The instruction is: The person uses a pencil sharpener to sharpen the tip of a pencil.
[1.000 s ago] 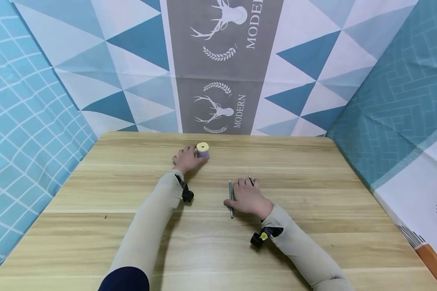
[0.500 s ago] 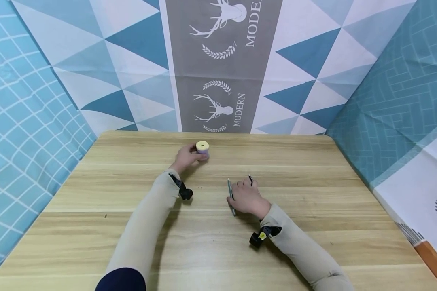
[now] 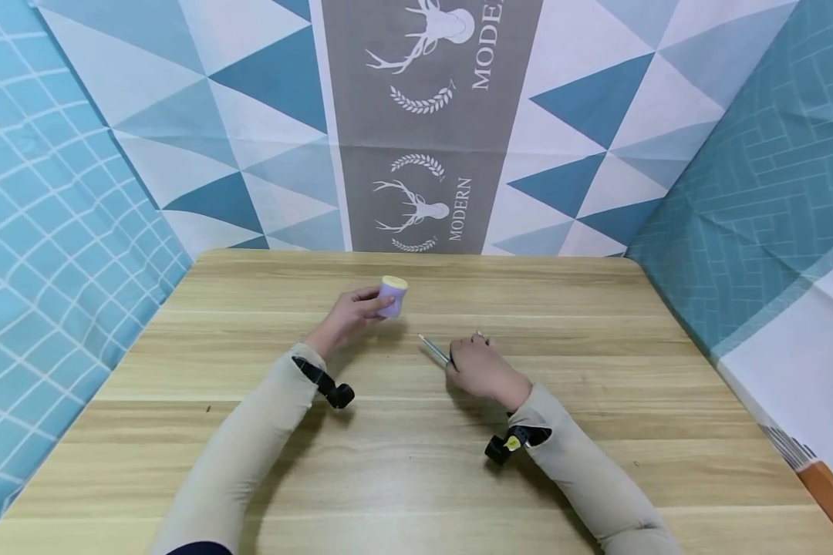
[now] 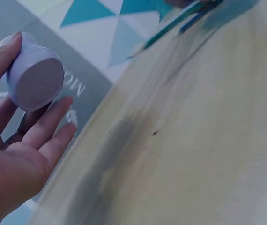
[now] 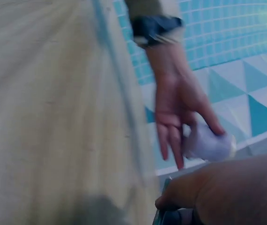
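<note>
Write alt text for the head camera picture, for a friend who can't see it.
A person's left hand holds a small lilac object with a yellow top above a wooden table, while their right hand holds a greenish pencil. Behind is a patterned backdrop with white deer heads.

One left hand [image 3: 350, 314] and one right hand [image 3: 484, 367] make two hands, with two pale sleeves [image 3: 257, 443] and two black wrist cameras [image 3: 341, 396]. There is one purple container [image 4: 37, 79] with one yellow top [image 3: 394, 282], plus one teal pencil [image 4: 170, 29] and one blue pencil [image 4: 200, 18], two in all, and one bench [image 3: 389, 486]. One grey panel [image 3: 361, 116] bears two deer heads [image 3: 432, 210], two lettered words [image 3: 460, 208] and three leafy sprigs [image 3: 422, 105]
</note>
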Available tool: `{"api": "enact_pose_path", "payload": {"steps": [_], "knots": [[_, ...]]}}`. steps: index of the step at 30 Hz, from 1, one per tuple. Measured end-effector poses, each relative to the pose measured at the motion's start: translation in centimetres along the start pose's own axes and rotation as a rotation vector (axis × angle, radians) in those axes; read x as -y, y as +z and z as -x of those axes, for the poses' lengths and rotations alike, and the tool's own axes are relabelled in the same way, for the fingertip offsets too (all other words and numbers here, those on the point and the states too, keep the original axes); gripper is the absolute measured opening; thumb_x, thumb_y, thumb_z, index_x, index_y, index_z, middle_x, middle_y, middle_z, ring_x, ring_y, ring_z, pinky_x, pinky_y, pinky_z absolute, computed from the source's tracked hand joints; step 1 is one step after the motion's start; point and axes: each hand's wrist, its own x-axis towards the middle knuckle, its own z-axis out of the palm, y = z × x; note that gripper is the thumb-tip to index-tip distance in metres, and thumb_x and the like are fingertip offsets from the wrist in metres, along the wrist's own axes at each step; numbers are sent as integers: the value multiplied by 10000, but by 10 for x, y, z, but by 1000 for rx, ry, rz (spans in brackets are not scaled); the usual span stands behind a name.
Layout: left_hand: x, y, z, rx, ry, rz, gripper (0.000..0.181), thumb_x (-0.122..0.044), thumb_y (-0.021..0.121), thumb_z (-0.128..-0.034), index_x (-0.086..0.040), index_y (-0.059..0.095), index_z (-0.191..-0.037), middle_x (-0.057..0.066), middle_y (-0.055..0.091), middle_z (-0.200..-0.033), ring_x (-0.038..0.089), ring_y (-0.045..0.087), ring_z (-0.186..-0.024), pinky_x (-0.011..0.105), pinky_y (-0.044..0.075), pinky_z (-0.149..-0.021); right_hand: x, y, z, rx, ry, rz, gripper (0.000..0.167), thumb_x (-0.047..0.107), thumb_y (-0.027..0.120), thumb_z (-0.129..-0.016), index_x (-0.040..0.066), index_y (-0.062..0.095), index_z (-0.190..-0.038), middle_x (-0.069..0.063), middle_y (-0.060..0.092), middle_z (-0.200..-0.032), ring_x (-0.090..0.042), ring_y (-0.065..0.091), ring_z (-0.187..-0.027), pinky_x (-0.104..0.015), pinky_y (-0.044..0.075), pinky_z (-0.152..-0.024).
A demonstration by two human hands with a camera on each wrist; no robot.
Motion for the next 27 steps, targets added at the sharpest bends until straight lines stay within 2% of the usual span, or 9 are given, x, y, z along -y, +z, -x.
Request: {"api": "enact_pose_path", "payload": {"steps": [2, 4, 8, 10, 15, 19, 22, 27], "knots": [[0, 3, 11, 37, -31, 69, 494, 11, 542, -990, 123, 373, -1440, 351, 432, -1415, 206, 668, -999, 319, 566, -950, -6, -8, 2, 1, -31, -71, 144, 152, 526, -989, 63, 547, -879, -19, 517, -730, -218, 475, -682, -390, 431, -702], [1, 5, 24, 71, -53, 111, 505, 4, 526, -997, 134, 344, -1449, 338, 496, -1351, 161, 687, -922, 325, 571, -943, -12, -16, 5, 23, -58, -156, 130, 132, 484, -1010, 42, 545, -937, -20, 520, -730, -181, 467, -634, -338, 446, -623], [7, 8, 47, 121, -54, 164, 523, -16, 516, -1006, 182, 298, -1438, 179, 658, -1125, 167, 710, -885, 332, 578, -932, -23, -28, 10, 85, -129, -275, 133, 118, 421, -1053, 24, 510, -1026, -22, 498, -760, -141, 427, -623, -258, 390, -539], [13, 9, 56, 133, -48, 201, 535, -29, 520, -1010, 205, 282, -1428, 85, 681, -1038, 179, 717, -874, 317, 591, -899, -29, -30, 11, 102, -167, -310, 125, 111, 407, -1061, 28, 498, -1041, -15, 475, -757, -130, 401, -621, -247, 368, -540], [26, 10, 69, 125, -54, 259, 578, -44, 554, -996, 223, 263, -1418, 97, 676, -1051, 215, 721, -880, 328, 587, -911, -44, -30, 12, 99, -210, -386, 135, 112, 399, -1069, 21, 496, -1093, -14, 472, -786, -132, 390, -634, -256, 361, -550], [32, 12, 75, 91, -64, 259, 565, -7, 541, -976, 201, 279, -1431, 135, 651, -1080, 231, 721, -860, 326, 605, -865, -53, -25, 12, 40, -226, -436, 174, 138, 399, -1069, 21, 521, -1107, -12, 496, -807, -132, 402, -644, -257, 369, -554], [35, 15, 78, 82, -58, 252, 563, -3, 545, -968, 159, 303, -1450, 142, 631, -1111, 232, 712, -875, 300, 609, -821, -57, -21, 11, -58, -279, -451, 177, 156, 426, -1063, 29, 548, -1083, 3, 506, -790, -120, 414, -627, -256, 379, -531], [41, 24, 83, 94, -80, 200, 561, -59, 623, -943, 76, 396, -1438, 135, 626, -1167, 211, 671, -946, 276, 584, -822, -56, -17, 12, -185, -360, -398, 165, 196, 517, -1044, 66, 619, -1034, 68, 531, -769, -84, 446, -625, -266, 420, -519]]}}
